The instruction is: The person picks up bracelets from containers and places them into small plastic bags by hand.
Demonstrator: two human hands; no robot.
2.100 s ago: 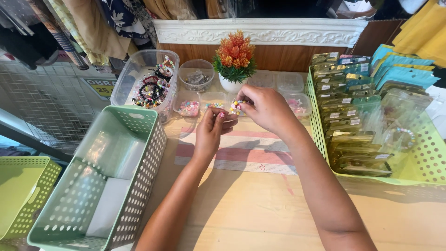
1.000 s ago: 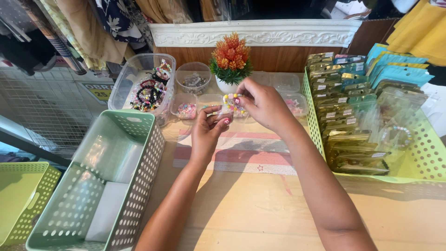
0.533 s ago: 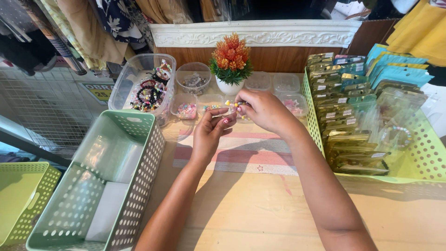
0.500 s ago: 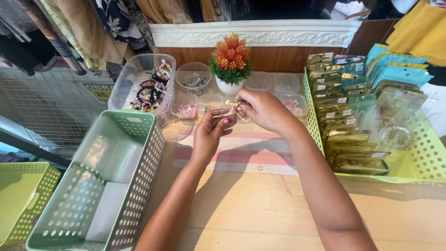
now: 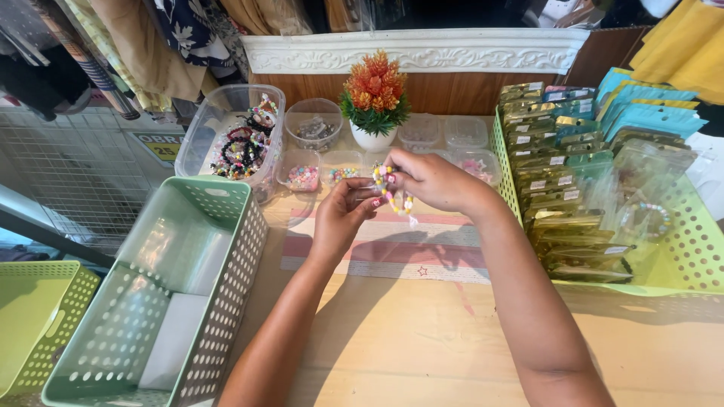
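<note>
Now both hands pinch a small beaded bracelet (image 5: 391,188) above the tabletop (image 5: 422,339): left hand (image 5: 343,218) from below, right hand (image 5: 434,181) from above. It seems light, floppy and rather delicate, so the fingers close narrowly on the beads themselves.

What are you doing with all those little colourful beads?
A person holds a beaded bracelet of yellow, pink and white beads up between both hands, the left hand and the right hand, above a striped mat on a wooden table. Small clear tubs of beads sit behind it, beside a potted orange plant. A mint basket stands at the left, a green tray of packets at the right.
</note>
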